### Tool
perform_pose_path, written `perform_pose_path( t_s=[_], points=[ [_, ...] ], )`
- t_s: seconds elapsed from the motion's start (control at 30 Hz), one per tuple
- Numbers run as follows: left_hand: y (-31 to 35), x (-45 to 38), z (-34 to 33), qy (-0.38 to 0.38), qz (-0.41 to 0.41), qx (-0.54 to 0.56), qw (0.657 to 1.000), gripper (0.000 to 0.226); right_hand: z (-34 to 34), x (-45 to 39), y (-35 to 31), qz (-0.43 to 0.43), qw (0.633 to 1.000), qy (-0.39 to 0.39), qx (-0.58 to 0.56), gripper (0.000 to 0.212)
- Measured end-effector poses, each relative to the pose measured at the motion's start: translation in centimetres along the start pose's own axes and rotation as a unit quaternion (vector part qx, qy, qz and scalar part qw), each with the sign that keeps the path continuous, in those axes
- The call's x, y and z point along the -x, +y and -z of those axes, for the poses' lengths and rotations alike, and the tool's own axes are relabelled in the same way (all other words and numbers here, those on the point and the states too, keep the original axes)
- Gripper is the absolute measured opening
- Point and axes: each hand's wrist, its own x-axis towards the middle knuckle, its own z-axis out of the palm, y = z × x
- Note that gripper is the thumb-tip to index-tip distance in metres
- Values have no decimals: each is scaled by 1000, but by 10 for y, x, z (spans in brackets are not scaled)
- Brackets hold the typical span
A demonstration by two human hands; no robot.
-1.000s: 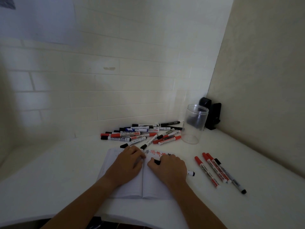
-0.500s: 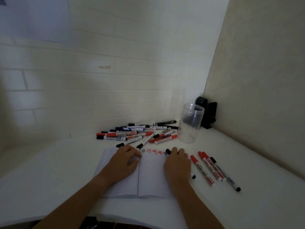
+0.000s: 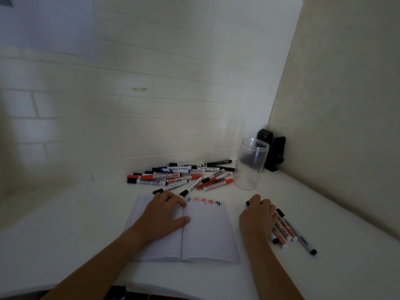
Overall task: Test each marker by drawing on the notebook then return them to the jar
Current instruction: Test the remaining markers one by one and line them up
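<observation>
Hands either side of my notebook's fold.
My left hand (image 3: 161,215) presses the notebook (image 3: 207,234), fingers spread; pile (image 3: 179,177) behind it; right hand (image 3: 256,215), right of it, curls on a black marker (image 3: 248,203); jar (image 3: 251,163) beyond.

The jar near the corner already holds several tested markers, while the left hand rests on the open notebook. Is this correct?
Not quite. In the head view the jar holds no markers; the dark shape seen through it is the black object standing behind it. The tested markers lie on the table by the right hand. The left hand does rest on the open notebook.
</observation>
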Motion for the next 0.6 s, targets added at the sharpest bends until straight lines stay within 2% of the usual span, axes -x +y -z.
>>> perform_pose_path(
  t_s=[0.1,0.2,0.3,0.37,0.47,0.6],
  points=[
    [0,-4,2,-30,44,12,999,74,-2,3,-6,43,998,34,-44,19],
    [1,-9,7,-61,76,27,995,77,0,12,-21,162,975,52,-147,19],
    [1,-13,15,-55,77,36,995,56,0,21,-44,307,925,0,-226,20],
    [0,-13,17,-4,65,20,998,33,-5,22,-59,377,897,-21,-229,21],
    [-8,-10,11,64,61,32,996,10,-22,15,-82,406,886,-52,-217,22],
    [-15,-11,3,77,65,19,995,4,-44,-4,-111,381,901,-74,-194,28]
  ],
)
